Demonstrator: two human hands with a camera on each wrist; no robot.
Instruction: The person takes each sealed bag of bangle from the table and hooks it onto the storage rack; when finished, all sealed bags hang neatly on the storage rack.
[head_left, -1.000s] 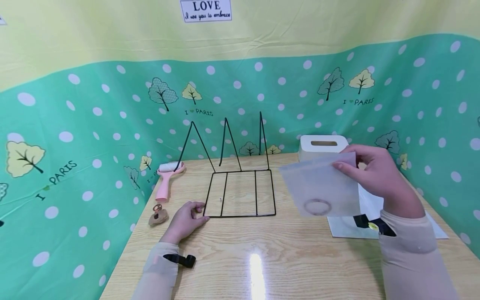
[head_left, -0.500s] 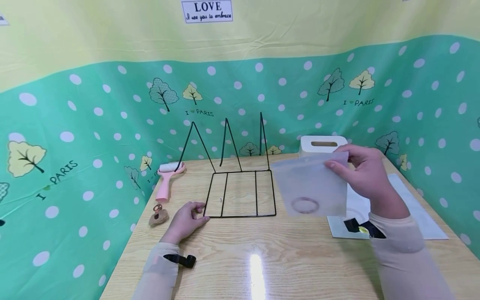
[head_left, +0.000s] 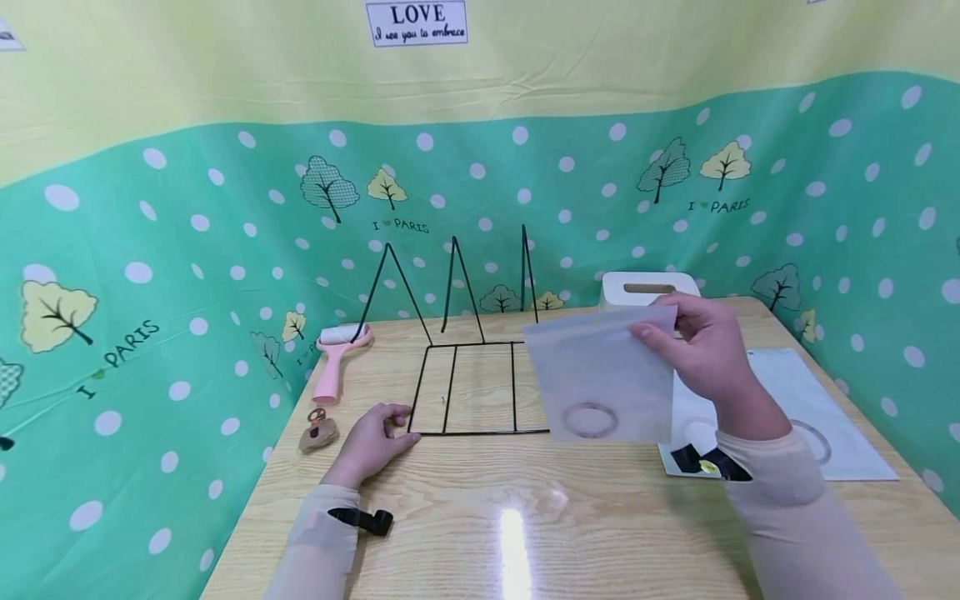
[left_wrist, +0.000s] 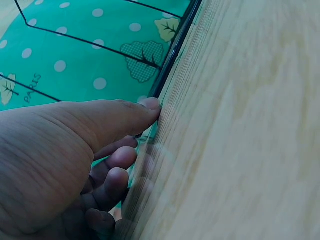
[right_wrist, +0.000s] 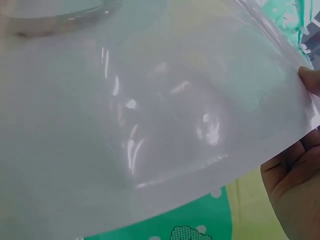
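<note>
A black wire rack [head_left: 480,433] with three pointed uprights stands in the middle of the table in the head view. At its near left corner, my left hand [head_left: 371,442] grips the wire between thumb and fingers. The left wrist view has the thumb of my left hand [left_wrist: 75,130] against the wire. Above the table, my right hand [head_left: 708,354] pinches a translucent white plastic bag [head_left: 607,358] by its upper right corner. A thin ring [head_left: 566,418] shows low in the bag, which hangs overlapping the rack's right side. In the right wrist view the bag [right_wrist: 170,130] fills most of the frame.
Flat white translucent bags or sheets [head_left: 847,458] with ring shapes lie under my right forearm. A white box with a slot [head_left: 615,287] stands behind the right hand. At left are a pink lint roller [head_left: 327,379] and a small brown item with a ring [head_left: 318,435].
My right hand has carried the bag leftward, so it now overlaps the rack's right side, and more of the white sheets shows. The left hand stays at the rack's corner.
</note>
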